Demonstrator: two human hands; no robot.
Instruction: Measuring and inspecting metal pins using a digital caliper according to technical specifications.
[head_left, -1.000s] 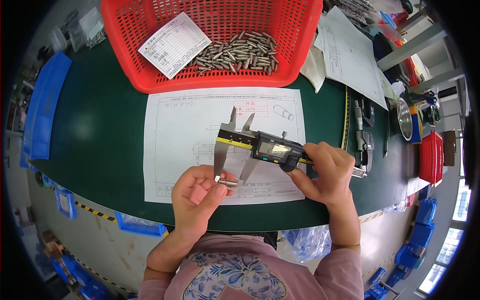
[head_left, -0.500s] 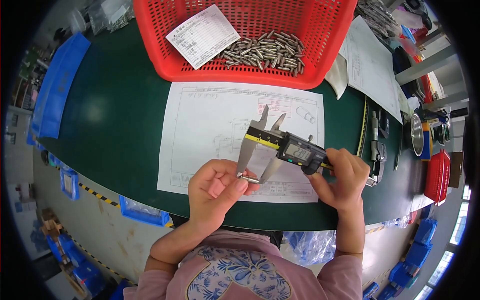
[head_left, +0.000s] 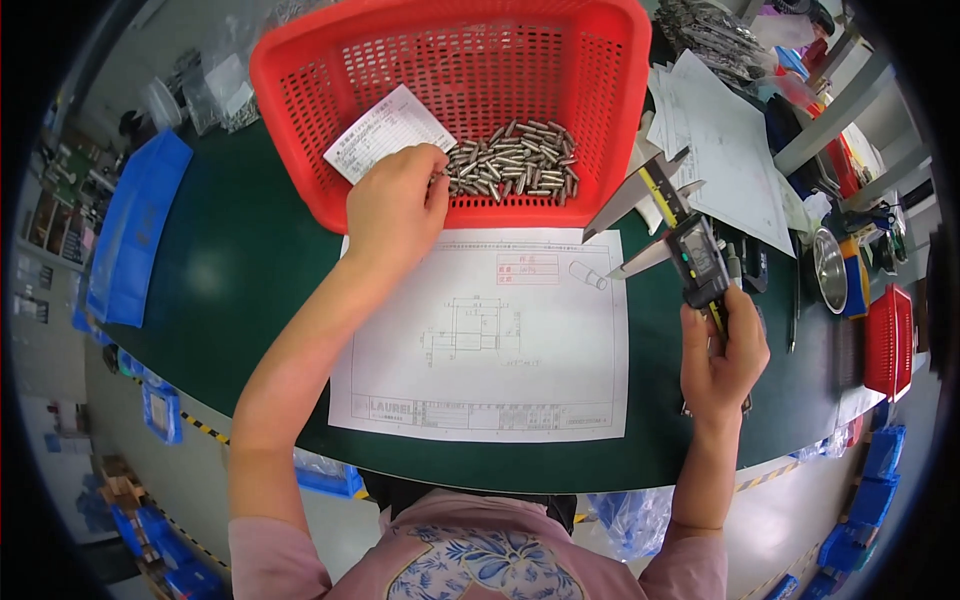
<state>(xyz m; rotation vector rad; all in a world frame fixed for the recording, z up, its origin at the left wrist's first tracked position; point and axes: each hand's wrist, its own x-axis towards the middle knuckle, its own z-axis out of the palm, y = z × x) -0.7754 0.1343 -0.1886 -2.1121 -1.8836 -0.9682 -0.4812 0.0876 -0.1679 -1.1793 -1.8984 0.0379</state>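
My left hand (head_left: 395,205) is over the near rim of a red plastic basket (head_left: 300,140), its fingers curled together beside a heap of small metal pins (head_left: 520,160). What the fingertips pinch, if anything, is too small and hidden to make out. In my right hand (head_left: 728,360) is a digital caliper (head_left: 697,250), held by its display end, its jaws apart and pointing up and left with nothing between them. Below the basket a technical drawing sheet (head_left: 480,390) lies flat on the green table (head_left: 240,270).
A printed slip (head_left: 385,130) rests in the basket against the pins. At the left stands a blue bin (head_left: 140,230). More papers (head_left: 735,150), a metal bowl (head_left: 828,268) and a small red basket (head_left: 888,340) are along the right side.
My left hand has moved from the pin at the caliper jaws up to the red basket. My right hand has carried the caliper right, away from over the drawing's middle.
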